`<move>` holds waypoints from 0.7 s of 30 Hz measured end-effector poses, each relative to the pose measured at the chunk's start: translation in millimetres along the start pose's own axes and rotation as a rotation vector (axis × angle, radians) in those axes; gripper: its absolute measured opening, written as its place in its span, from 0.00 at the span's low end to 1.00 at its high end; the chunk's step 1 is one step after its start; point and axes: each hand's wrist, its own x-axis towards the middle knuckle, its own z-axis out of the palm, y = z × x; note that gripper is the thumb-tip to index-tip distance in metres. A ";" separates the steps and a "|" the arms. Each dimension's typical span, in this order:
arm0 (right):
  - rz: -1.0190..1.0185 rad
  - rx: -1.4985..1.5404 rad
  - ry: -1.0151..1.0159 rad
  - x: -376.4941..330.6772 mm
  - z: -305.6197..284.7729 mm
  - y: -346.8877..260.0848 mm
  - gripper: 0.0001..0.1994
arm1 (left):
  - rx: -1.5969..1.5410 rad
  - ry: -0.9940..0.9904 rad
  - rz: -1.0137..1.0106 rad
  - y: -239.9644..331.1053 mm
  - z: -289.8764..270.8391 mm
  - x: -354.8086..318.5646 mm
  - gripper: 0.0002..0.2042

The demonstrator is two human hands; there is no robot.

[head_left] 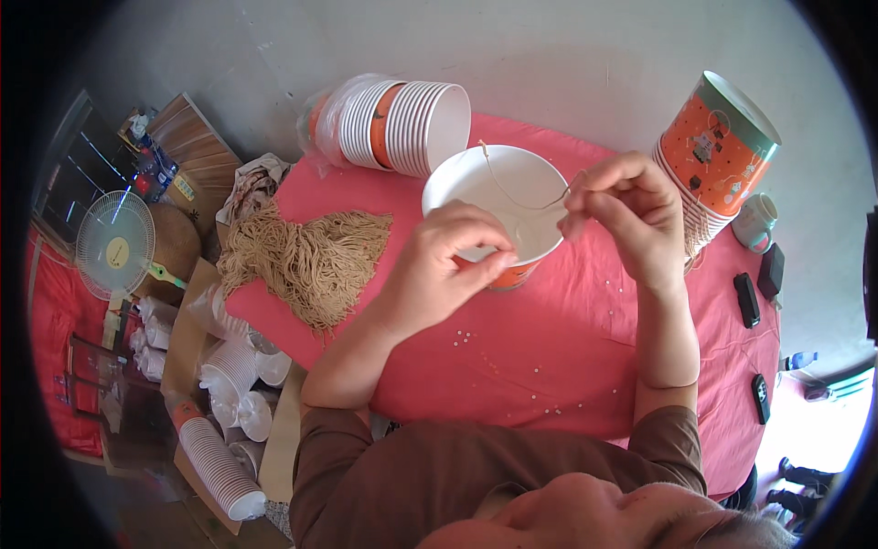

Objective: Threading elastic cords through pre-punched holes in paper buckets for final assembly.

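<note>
A white-lined paper bucket (440,181) with an orange outside stands on the pink-red cloth in front of me. A thin tan cord (484,154) hangs from its far rim and curves across the mouth to my right hand (633,220). That hand, above the bucket's right rim, pinches the cord between thumb and fingertips. Over the near left rim is my left hand (444,265), its thumb and forefinger drawn together; whatever lies between them is too small to make out. On the left, a large bundle of tan cords (315,256) spreads over the cloth.
Nested buckets (425,128) lie on their side at the back, partly in plastic. Another bucket stack (718,151) rises at the right, near a mug (755,222) and dark small devices (747,300). White bits (462,339) dot the cloth. Left sit a fan (116,245) and a cardboard box (282,448).
</note>
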 end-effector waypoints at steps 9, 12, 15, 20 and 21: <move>0.227 -0.511 -0.112 -8.4 33.6 2.0 0.25 | 0.481 0.080 0.256 3.8 -3.4 0.2 0.08; 0.398 -0.453 -0.146 -8.3 40.7 1.8 0.25 | 0.502 0.094 0.311 5.8 -0.7 -1.4 0.10; 0.462 -0.460 -0.136 -9.4 35.2 7.1 0.19 | 0.534 0.121 0.329 3.1 -0.2 -2.7 0.10; 0.386 -0.606 -0.202 -8.1 27.7 9.7 0.07 | 0.518 0.102 0.301 0.1 0.8 -5.3 0.09; 0.310 -0.681 -0.205 -7.5 28.9 10.7 0.05 | 0.513 0.094 0.287 -2.4 1.9 -6.4 0.09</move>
